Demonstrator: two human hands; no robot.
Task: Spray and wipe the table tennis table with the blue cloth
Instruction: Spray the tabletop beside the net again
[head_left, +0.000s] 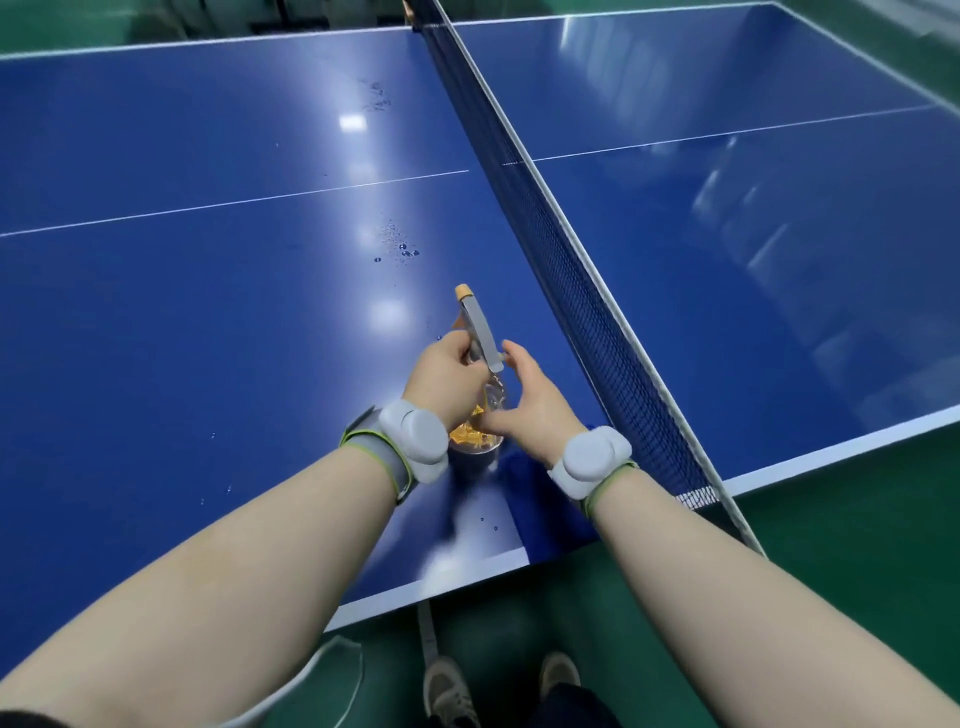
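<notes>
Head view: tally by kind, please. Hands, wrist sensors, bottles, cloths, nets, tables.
hands: 2 (left hand, right hand)
wrist sensors: 2
spray bottle: 1
blue cloth: 1
net: 1
table: 1
total: 8

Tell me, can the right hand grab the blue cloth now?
Probably yes, once it lets go: the right hand holds the spray bottle, and the blue cloth lies close by, just beneath its wrist, with nothing on top.
</notes>
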